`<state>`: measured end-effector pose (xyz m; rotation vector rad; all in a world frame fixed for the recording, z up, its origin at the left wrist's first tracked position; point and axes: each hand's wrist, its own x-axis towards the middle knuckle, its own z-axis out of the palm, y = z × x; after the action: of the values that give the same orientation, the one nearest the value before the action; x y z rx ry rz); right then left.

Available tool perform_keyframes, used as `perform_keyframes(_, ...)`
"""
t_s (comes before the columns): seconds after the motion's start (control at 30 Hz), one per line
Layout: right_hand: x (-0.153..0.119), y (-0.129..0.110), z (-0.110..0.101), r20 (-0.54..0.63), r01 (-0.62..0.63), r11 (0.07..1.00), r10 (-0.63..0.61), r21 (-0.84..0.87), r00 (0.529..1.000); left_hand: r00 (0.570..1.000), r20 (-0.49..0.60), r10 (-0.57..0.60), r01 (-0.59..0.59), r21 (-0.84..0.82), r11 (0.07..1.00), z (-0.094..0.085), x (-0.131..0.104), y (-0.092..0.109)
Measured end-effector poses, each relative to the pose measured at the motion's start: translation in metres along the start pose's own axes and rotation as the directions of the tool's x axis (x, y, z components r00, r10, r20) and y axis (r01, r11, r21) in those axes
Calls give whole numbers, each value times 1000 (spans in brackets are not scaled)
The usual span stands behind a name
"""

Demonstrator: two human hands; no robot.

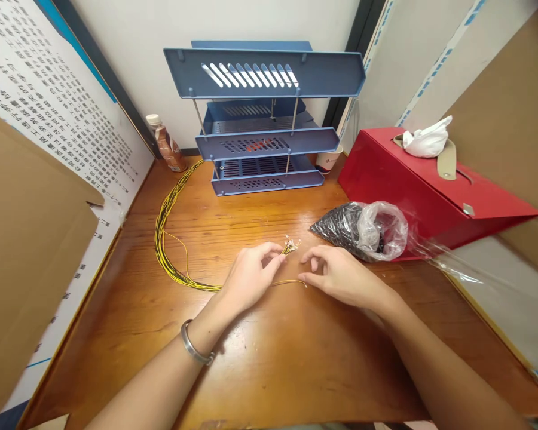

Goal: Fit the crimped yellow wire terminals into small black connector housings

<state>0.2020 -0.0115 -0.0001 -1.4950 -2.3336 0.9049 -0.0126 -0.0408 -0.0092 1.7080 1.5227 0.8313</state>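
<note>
A long bundle of yellow and black wires [161, 245] curves over the wooden table from the rack to my left hand [253, 272]. That hand pinches the bundle near its end, and the pale, frayed tips stick out past the thumb and forefinger. One single wire [289, 281] runs separately below the tips, its end beside my right hand [336, 272]. The right hand's thumb and fingers are apart, with nothing seen between them. Just behind it lies a clear plastic bag [341, 230] of small black pieces, its mouth open to the right.
A blue three-tier rack [269, 143] stands at the back of the table [260, 370], with a brown bottle [168, 146] to its left and a paper cup [328, 161] to its right. A red box [412, 185] with tissue on top is at right. Cardboard [27, 251] borders the left.
</note>
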Motion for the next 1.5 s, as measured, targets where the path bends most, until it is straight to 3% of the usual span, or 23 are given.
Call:
perform_keyframes(0.27,-2,-8,8,55,89,992,-84,-87,995,997,63,38,-44,99,994,-9,-10,5)
perform_keyframes(0.43,0,-3,9,-32,66,995,-69,-76,997,997,55,63,-69,123,990,-6,-11,3)
perform_keyframes(0.6,4,-7,10,-212,81,966,-29,244,977,995,69,70,-76,81,994,-3,-13,3)
perform_keyframes(0.77,3,-17,13,-203,61,821,68,568,977,997,59,56,-53,-52,997,1,-14,5)
perform_keyframes(0.83,1,-18,13,-287,115,838,51,533,957,998,52,19,-12,-130,992,2,-14,6)
perform_keyframes(0.93,-1,-21,13,-436,244,904,-72,352,897,999,35,0,6,-175,985,2,-16,7)
perform_keyframes(1.1,-3,-27,15,-465,357,880,-185,314,866,998,2,61,-60,-98,993,1,-19,12)
perform_keyframes(1.27,-2,-25,18,-490,349,860,-137,373,861,997,-44,70,-75,-114,991,2,-20,10)
perform_keyframes(1.5,-2,-29,22,-432,262,817,-17,514,902,995,-96,39,-55,-175,983,4,-21,10)
